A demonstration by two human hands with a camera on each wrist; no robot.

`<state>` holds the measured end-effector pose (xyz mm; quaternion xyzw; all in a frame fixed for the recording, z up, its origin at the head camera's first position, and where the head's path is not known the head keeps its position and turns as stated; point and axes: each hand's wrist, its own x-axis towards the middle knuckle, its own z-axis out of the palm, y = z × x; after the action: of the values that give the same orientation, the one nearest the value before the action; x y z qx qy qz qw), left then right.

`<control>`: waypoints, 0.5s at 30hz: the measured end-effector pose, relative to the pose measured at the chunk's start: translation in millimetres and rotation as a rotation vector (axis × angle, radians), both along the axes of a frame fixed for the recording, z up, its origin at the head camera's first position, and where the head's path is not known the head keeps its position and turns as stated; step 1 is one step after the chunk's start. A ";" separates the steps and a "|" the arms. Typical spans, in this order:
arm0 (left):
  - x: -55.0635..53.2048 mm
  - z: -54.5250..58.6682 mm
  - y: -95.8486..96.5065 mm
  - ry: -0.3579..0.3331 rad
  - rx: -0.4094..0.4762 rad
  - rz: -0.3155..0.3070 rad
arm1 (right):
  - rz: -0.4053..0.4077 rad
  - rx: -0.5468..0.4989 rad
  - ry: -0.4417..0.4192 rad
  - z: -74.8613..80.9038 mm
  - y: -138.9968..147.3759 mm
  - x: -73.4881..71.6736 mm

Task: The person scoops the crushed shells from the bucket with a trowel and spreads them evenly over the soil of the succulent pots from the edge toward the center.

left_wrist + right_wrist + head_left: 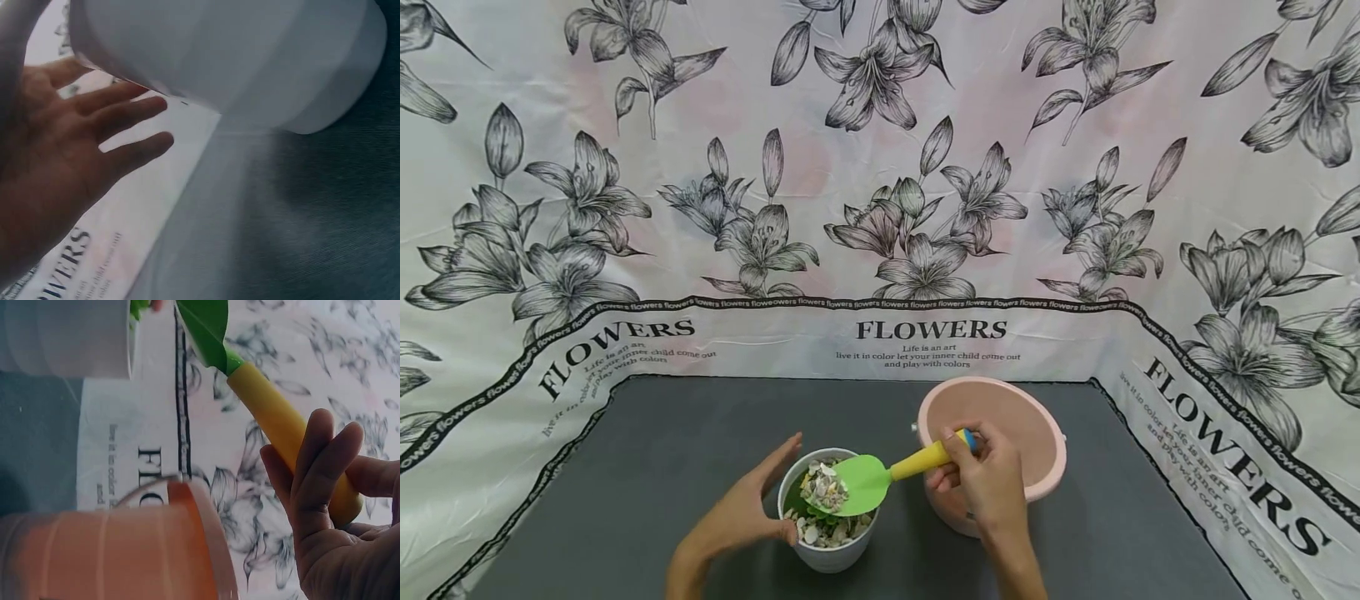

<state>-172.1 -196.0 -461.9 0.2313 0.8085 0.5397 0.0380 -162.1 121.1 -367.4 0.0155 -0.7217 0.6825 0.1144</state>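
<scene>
My right hand point(992, 479) grips the yellow handle of a toy trowel point(867, 483) near its blue end. Its green blade reaches over a white pot point(835, 560) and carries a heap of small pale stones point(824, 487). Inside the pot are more stones point(816, 532) and some green leaves, partly hidden under the blade. Around the pot's left side lies my left hand point(737, 512), thumb and forefinger at the rim. In the left wrist view, its fingers point(134, 115) spread fairly straight beside the pot wall. The right wrist view shows fingers curled round the trowel handle point(269, 406).
A pink bucket point(1054, 454) with a handle stands right of the pot, partly behind my right hand. Both stand on a dark grey tabletop point(700, 433). White cloth point(790, 333) printed with flowers and lettering borders the table at the back and sides.
</scene>
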 end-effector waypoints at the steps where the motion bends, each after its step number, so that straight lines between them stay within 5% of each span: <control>1: -1.4 -3.0 -0.4 -0.040 0.030 -0.032 | 0.012 0.016 0.010 -1.1 -3.4 0.2; 4: -4.4 -9.7 0.2 -0.141 0.126 -0.128 | 0.029 0.097 0.046 -2.8 -15.8 3.5; 7: -5.0 -13.6 0.8 -0.145 0.177 -0.178 | 0.048 0.221 0.106 -0.7 -29.8 10.1; 15: -6.6 -11.6 -2.5 -0.130 0.112 -0.125 | 0.053 0.501 0.425 6.6 -54.8 21.6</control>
<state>-178.7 -198.5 -473.5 0.2478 0.7570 0.5944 0.1109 -140.5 66.3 -360.8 0.2041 -0.8265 0.4679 0.2374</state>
